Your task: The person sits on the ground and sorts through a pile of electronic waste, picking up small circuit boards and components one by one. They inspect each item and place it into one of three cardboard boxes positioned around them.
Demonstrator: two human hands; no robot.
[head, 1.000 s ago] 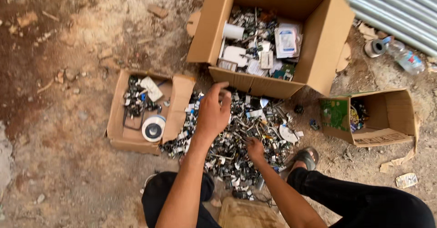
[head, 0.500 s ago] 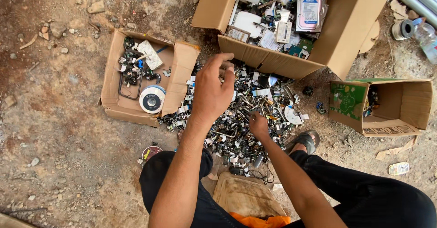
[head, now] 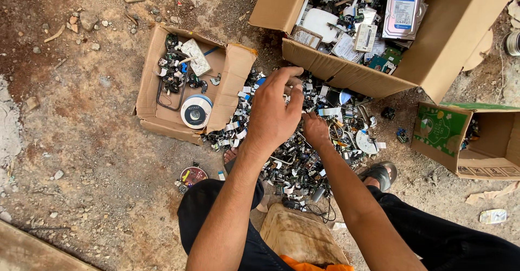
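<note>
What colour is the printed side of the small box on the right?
Green with pale shapes, on the small box; the head view shows it.

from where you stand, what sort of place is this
Probably an outdoor, informal electronics-scrap sorting spot. A heap of small dark electronic parts lies on the bare brown dirt ground, and the large open brown cardboard box holds circuit boards and drives. Both hands work the heap.

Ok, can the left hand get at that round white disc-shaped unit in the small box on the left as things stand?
Probably yes. The left hand is raised above the scrap pile, just right of the small open box. The round white unit lies uncovered near the closer flap, nothing on top.
</note>
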